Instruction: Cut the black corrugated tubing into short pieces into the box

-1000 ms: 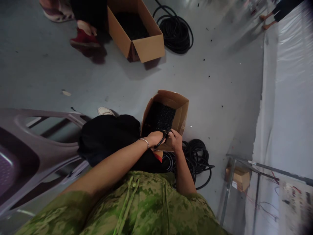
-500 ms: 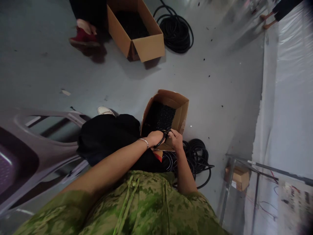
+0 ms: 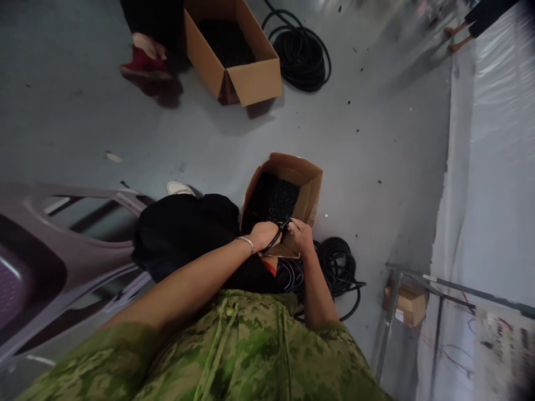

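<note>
Label (image 3: 399, 316) well off to the right of the open cardboard box (image 3: 310, 207) is too blurry to read. Over that box's near edge, left hand (image 3: 266, 236) is curled round a thin black cord (image 3: 275, 240); right hand (image 3: 301, 237) pinches its far end. Grainy black bits (image 3: 278, 200) inside, rubbery coils (image 3: 339, 267) just right.

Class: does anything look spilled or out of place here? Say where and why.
Small dark bits dot the floor right of the near box and far box; both hold black material, so bits may have spilled. A pale scrap lies loose at left.
</note>
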`<action>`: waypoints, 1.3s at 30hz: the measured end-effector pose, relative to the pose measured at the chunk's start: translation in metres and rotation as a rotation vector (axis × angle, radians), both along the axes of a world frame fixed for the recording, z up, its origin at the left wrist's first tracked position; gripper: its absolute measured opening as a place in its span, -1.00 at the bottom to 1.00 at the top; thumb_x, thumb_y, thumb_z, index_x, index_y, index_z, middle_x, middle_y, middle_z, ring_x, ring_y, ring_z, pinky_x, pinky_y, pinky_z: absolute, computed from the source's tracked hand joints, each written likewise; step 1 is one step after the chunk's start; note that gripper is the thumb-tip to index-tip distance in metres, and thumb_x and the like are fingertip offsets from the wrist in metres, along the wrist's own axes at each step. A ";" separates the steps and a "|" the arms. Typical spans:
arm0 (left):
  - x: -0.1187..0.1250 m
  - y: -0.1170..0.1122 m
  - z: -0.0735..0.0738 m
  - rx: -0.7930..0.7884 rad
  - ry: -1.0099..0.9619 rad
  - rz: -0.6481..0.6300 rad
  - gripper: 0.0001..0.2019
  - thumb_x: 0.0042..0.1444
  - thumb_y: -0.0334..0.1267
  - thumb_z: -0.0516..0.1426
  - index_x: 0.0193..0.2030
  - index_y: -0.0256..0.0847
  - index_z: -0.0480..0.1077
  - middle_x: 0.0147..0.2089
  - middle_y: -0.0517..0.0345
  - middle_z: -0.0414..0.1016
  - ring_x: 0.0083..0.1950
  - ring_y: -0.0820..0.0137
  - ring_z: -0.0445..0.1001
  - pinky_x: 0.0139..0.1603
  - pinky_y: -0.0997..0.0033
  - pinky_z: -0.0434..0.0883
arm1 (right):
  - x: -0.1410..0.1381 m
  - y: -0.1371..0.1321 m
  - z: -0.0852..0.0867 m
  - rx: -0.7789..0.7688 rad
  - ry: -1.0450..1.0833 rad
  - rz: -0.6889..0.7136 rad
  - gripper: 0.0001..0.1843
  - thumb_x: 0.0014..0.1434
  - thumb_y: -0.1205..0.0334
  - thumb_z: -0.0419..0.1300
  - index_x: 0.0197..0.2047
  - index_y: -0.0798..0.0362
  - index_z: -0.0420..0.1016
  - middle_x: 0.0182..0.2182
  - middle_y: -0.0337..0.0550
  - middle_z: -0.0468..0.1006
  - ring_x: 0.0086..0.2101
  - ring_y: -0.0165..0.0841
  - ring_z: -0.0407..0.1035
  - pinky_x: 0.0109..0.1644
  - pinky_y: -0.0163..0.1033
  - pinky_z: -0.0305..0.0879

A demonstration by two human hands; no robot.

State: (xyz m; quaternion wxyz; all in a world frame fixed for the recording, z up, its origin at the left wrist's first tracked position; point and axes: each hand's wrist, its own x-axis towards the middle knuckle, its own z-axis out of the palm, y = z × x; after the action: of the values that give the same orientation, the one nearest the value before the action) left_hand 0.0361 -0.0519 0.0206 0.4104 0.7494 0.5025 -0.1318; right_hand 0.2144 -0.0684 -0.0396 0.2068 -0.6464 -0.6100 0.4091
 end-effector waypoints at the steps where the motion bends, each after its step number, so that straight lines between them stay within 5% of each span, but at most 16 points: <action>1: 0.001 0.000 0.001 -0.001 0.013 0.010 -0.56 0.24 -0.15 -0.05 -0.17 -0.36 0.61 -0.17 -0.24 0.61 -0.10 0.11 0.59 -0.16 0.36 0.46 | 0.000 0.001 -0.001 0.003 -0.008 0.000 -0.66 0.24 0.08 0.04 -0.23 0.06 0.59 -0.47 -0.21 0.52 -0.48 -0.39 0.34 -0.33 -0.32 0.31; 14: 0.002 -0.001 0.003 -0.074 0.029 0.088 -0.56 0.24 -0.14 -0.02 -0.12 -0.40 0.59 -0.11 -0.29 0.59 -0.03 0.06 0.57 -0.09 0.33 0.46 | -0.003 0.001 -0.013 0.001 -0.167 -0.001 -0.65 0.27 0.13 0.03 -0.10 0.04 0.61 -0.36 -0.17 0.61 -0.34 -0.33 0.45 -0.19 -0.29 0.34; 22: 0.000 0.004 0.000 -0.202 0.069 0.066 -0.60 0.22 -0.18 -0.02 -0.08 -0.37 0.57 -0.04 -0.25 0.59 0.00 0.16 0.57 -0.06 0.40 0.46 | -0.013 -0.006 -0.003 0.028 -0.334 0.184 -0.68 0.33 0.18 0.04 -0.04 0.00 0.59 -0.22 -0.11 0.62 -0.20 -0.31 0.47 -0.08 -0.29 0.32; 39: 0.002 -0.001 -0.008 -0.050 0.024 0.055 -0.60 0.19 -0.23 -0.02 -0.14 -0.40 0.60 -0.16 -0.30 0.60 -0.08 0.07 0.59 -0.12 0.31 0.49 | -0.016 -0.001 -0.008 -0.006 -0.390 0.113 -0.68 0.34 0.18 0.02 -0.03 -0.02 0.59 -0.23 -0.11 0.65 -0.22 -0.32 0.49 -0.08 -0.27 0.33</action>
State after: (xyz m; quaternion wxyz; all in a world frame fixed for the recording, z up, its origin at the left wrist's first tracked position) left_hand 0.0386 -0.0528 0.0126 0.4263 0.7232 0.5245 -0.1420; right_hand 0.1986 -0.0690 -0.0476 0.0596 -0.6788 -0.6725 0.2888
